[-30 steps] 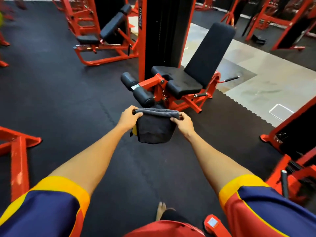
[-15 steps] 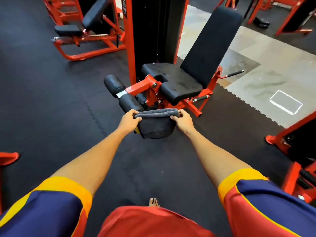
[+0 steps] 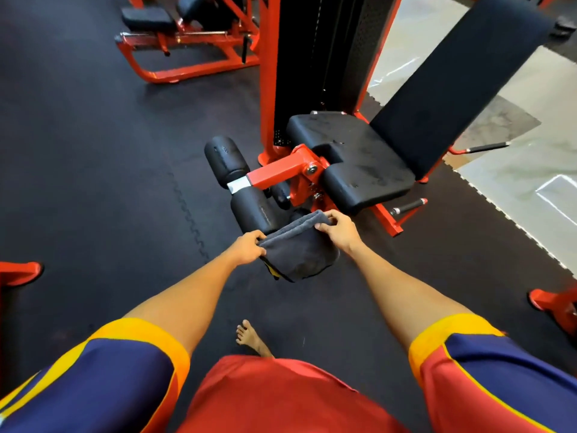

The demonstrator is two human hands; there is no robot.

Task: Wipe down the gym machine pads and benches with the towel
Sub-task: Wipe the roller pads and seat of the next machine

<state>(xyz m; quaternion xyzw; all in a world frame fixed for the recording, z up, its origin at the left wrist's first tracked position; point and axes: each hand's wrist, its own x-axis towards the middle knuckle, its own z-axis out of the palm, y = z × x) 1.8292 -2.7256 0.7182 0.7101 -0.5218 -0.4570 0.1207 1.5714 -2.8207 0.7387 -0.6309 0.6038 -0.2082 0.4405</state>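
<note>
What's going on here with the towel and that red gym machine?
Someone stands at a red leg machine, gripping a dark grey towel by its top edge, with the left hand on one end and the right hand on the other. The towel hangs between the hands in front of the nearer roller pad; whether it touches is unclear. The seat pad and back pad lie beyond, and the towel is not on either yet.
</note>
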